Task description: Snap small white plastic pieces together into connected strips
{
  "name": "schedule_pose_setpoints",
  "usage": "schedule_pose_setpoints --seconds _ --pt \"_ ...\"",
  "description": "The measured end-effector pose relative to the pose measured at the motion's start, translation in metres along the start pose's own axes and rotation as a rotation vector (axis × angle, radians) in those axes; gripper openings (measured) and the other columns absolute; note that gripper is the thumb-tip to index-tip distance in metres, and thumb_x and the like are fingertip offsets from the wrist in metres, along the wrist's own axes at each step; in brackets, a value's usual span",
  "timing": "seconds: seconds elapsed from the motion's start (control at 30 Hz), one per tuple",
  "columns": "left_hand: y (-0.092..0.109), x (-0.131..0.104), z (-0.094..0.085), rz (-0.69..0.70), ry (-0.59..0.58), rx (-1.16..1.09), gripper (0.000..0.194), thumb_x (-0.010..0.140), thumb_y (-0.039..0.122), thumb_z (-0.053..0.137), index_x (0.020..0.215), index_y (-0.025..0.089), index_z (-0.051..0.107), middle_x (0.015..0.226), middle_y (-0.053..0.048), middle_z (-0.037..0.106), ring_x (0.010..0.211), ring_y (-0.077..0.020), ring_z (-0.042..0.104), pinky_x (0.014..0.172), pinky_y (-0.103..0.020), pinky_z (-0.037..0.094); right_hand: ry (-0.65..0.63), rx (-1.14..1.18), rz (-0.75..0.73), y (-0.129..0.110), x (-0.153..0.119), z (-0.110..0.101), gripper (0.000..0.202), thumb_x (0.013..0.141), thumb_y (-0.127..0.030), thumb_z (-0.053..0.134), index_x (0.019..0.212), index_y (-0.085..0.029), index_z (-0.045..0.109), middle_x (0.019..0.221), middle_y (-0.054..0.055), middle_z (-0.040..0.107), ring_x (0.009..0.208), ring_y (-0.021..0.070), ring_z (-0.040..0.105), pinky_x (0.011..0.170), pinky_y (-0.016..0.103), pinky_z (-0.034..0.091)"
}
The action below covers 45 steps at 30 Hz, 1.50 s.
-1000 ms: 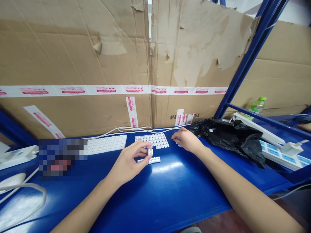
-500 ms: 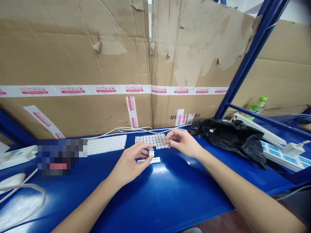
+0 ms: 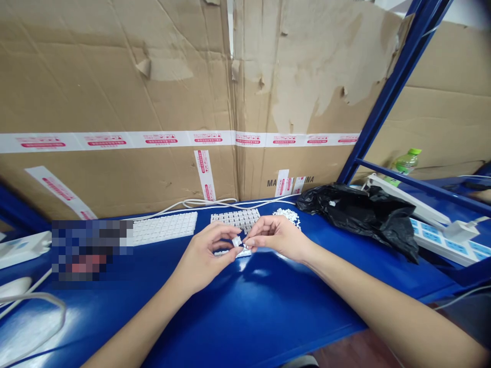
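Between its thumb and fingers, my left hand point(image 3: 209, 251) pinches a small white piece point(image 3: 237, 241). My right hand point(image 3: 278, 237) is closed at the fingertips right beside that piece; what it grips is too small to make out. Under the hands, partly hidden, lies a short row of white pieces point(image 3: 244, 253). Just behind them is a block of small white pieces in rows point(image 3: 236, 218). A loose heap of tiny white parts point(image 3: 288, 215) sits behind my right hand.
A white keyboard-like panel point(image 3: 164, 228) lies to the left, next to a pixelated patch. At right are a crumpled black bag point(image 3: 360, 212), a power strip point(image 3: 433, 237) and a bottle point(image 3: 405, 162). Cardboard point(image 3: 184, 102) stands behind the blue table point(image 3: 230, 317), with white cables along its base.
My right hand has moved left and toward me, from the block of pieces to the piece in my left hand. The heap of tiny parts has come into sight.
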<state>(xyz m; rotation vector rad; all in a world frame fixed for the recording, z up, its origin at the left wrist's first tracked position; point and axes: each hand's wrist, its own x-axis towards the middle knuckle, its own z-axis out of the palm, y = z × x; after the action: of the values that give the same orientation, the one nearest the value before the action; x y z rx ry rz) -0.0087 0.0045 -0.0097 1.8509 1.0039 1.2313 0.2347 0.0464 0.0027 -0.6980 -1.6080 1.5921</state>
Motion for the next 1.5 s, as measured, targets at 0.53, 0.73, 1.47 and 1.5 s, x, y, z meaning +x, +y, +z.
schedule_pose_setpoints --seconds 0.53,0.73,1.47,1.5 --pt "0.004 0.003 0.002 -0.045 0.050 -0.014 0.016 0.083 0.027 0.089 0.088 0.022 0.075 0.096 -0.001 0.070 0.085 -0.0167 0.073 0.081 -0.031 0.067 0.020 0.114 0.034 0.000 -0.002 0.005 0.031 0.074 -0.031 0.101 0.082 -0.017 0.075 0.099 0.006 0.087 0.081 0.0170 0.083 0.083 0.032 0.068" --pt "0.010 0.000 0.006 -0.009 0.013 0.060 0.013 0.088 0.022 0.082 0.093 0.022 0.070 0.093 0.000 0.068 0.077 -0.0148 0.071 0.072 -0.028 0.063 0.023 0.125 0.027 0.001 -0.003 0.010 0.031 0.074 -0.028 0.101 0.085 -0.018 0.075 0.099 0.006 0.086 0.089 0.0170 0.083 0.088 0.031 0.067" --pt "0.015 -0.008 0.002 0.346 -0.036 0.461 0.023 0.097 0.003 0.065 0.106 0.024 0.065 0.101 0.000 0.068 0.085 -0.0152 0.067 0.077 -0.026 0.055 -0.031 0.001 -0.059 0.008 -0.004 0.015 0.015 0.077 -0.010 0.082 0.078 -0.019 0.071 0.092 0.002 0.080 0.083 0.0144 0.075 0.082 0.030 0.060" --pt "0.015 -0.008 0.002 0.347 -0.041 0.463 0.023 0.097 0.003 0.065 0.105 0.024 0.065 0.101 0.000 0.068 0.086 -0.0152 0.067 0.078 -0.026 0.055 -0.030 0.004 -0.056 0.008 -0.003 0.015 0.015 0.076 -0.010 0.082 0.078 -0.019 0.070 0.091 0.002 0.080 0.082 0.0144 0.075 0.081 0.030 0.060"
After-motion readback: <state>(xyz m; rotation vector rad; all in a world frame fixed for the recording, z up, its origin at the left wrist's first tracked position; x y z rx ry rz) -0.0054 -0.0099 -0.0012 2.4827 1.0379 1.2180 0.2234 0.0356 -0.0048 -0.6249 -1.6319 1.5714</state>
